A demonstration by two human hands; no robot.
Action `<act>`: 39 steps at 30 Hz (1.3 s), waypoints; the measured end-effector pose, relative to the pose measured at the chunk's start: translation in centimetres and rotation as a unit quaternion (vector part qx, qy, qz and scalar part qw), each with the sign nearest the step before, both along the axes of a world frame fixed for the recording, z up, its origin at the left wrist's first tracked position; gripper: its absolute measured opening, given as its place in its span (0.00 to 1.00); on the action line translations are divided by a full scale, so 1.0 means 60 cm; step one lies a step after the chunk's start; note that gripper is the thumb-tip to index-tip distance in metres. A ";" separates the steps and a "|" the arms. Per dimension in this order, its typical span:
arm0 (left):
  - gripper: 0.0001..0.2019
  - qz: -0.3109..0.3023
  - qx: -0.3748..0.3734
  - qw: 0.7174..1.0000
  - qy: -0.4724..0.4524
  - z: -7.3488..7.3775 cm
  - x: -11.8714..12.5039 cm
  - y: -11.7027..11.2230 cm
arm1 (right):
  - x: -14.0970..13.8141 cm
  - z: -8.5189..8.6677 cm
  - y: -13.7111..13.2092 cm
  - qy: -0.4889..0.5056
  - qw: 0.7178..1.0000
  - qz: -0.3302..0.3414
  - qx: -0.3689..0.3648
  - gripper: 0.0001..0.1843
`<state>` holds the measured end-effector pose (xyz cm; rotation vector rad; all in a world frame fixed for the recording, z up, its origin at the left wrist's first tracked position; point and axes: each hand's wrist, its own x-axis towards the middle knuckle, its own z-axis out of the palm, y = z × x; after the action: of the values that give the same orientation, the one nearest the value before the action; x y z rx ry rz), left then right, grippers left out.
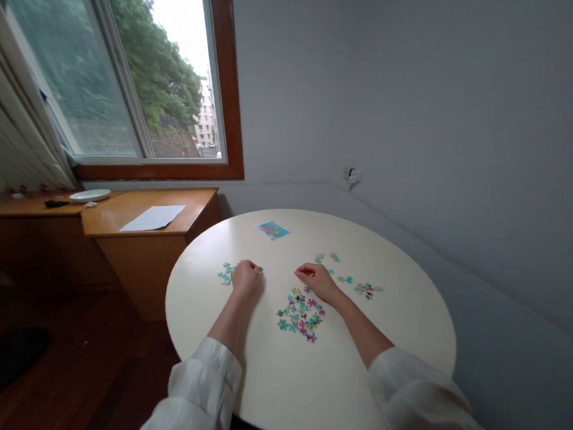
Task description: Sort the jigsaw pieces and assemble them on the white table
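My left hand [246,276] is closed in a pinch on a small teal jigsaw piece [261,269], at the left of the round white table. Beside it, partly hidden by the hand, lies a group of teal jigsaw pieces [225,274]. My right hand [316,280] is closed too, thumb and fingertips together; whether a piece is between them I cannot make out. Just below the right hand spreads a loose pile of mixed pink, teal and yellow jigsaw pieces [300,315]. Past its wrist lie scattered teal pieces [345,279] and a small cluster of greyish pieces [367,290].
A small blue picture card [273,229] lies toward the far side of the white table [262,391]. Behind to the left stands a wooden desk [116,216] with a paper sheet [154,218] and a white plate [90,195]. A wall socket [350,175] is beyond the table.
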<state>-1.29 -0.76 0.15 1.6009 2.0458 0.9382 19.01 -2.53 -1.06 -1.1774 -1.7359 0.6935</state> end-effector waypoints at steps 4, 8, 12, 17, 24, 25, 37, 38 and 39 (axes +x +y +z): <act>0.10 -0.008 -0.028 0.996 0.083 0.002 -0.006 0.001 | -0.002 0.000 -0.001 0.004 1.000 0.000 -0.003 0.11; 0.10 -0.009 -0.023 0.995 0.101 0.002 -0.008 0.001 | -0.003 -0.002 -0.001 0.004 1.000 -0.001 -0.001 0.11; 0.10 -0.011 -0.017 0.994 0.107 0.000 -0.010 0.002 | -0.002 -0.004 0.000 0.002 1.000 0.005 -0.003 0.10; 0.11 -0.005 -0.013 0.994 0.112 -0.001 -0.012 0.003 | -0.003 -0.003 -0.001 -0.003 1.000 0.004 -0.003 0.10; 0.10 -0.001 -0.014 0.993 0.118 0.000 -0.012 0.004 | -0.003 -0.002 -0.002 -0.007 1.000 -0.002 0.000 0.10; 0.09 -0.001 -0.015 0.993 0.119 0.000 -0.012 0.004 | -0.003 -0.002 -0.002 -0.007 1.000 -0.002 0.000 0.10; 0.05 0.029 0.027 0.990 0.137 -0.010 -0.016 0.012 | -0.004 -0.003 0.000 -0.017 1.000 -0.015 0.011 0.11; 0.05 0.031 0.042 0.991 0.126 -0.009 -0.016 0.012 | -0.004 -0.003 0.000 -0.022 0.999 -0.021 0.016 0.11; 0.05 0.032 0.061 0.992 0.106 -0.008 -0.015 0.014 | -0.002 -0.002 0.001 -0.027 0.999 -0.031 0.022 0.11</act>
<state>-2.20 0.06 -0.33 1.7764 2.2308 0.9699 18.88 -2.46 -1.21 -1.2242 -1.7433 0.5870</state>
